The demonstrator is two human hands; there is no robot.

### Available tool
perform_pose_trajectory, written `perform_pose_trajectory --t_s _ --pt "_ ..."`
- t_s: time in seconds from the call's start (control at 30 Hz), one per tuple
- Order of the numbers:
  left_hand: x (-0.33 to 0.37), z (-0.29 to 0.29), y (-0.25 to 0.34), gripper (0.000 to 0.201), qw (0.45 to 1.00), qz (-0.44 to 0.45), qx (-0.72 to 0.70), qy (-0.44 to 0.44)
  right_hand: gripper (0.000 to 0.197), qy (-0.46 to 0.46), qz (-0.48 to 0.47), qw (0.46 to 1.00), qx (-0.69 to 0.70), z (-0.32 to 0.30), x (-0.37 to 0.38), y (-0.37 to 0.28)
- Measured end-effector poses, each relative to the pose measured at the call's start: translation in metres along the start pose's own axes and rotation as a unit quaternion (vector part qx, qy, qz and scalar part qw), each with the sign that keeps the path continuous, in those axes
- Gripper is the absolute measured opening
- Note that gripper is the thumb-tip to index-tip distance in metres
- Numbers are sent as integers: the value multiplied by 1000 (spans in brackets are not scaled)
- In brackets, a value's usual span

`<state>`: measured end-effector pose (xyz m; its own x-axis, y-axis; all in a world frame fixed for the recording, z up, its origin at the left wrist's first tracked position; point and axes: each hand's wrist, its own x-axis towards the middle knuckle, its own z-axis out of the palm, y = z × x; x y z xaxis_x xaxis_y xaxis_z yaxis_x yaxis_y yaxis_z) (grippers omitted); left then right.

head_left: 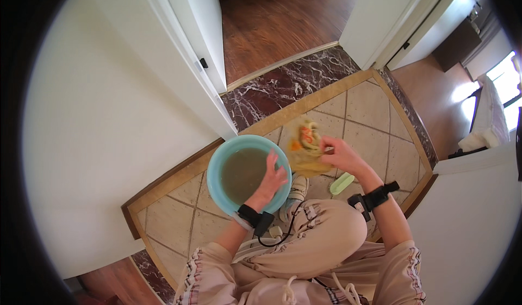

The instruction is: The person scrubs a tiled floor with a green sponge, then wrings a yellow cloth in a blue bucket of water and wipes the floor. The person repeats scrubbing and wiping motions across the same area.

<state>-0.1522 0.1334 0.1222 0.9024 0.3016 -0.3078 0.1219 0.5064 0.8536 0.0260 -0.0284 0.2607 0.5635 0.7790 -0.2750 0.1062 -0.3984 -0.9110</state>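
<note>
My right hand pinches the edge of a wet-looking yellow piece with orange, green and white patches. It is smeared by motion, so I cannot tell whether it is a cloth or a slipper. It hangs just right of a light blue basin holding murky brownish water. Over the basin's right side hovers my left hand, fingers spread and nothing in them. A pale green oval thing, shaped like a scrubbing brush, lies on the tiles below my right hand.
Beige floor tiles surround the basin, which stands close to a white door frame on the left. Beyond a dark marble threshold lies a wooden floor. My shoe is beside the basin. A black cable hangs from my left wrist.
</note>
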Motion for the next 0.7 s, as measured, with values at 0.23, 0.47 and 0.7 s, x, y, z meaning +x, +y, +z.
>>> perform_pose_trajectory --t_s 0.23,0.47,0.7 --pt "-24 -76 31 48 989 4 -56 139 46 -271 31 959 75 59 60 41" --pt "-55 -158 -49 62 833 -51 475 281 56 -319 -24 941 -107 132 96 123" --pt "-46 -138 -69 73 707 5 689 159 60 -203 -30 942 -267 177 124 136"
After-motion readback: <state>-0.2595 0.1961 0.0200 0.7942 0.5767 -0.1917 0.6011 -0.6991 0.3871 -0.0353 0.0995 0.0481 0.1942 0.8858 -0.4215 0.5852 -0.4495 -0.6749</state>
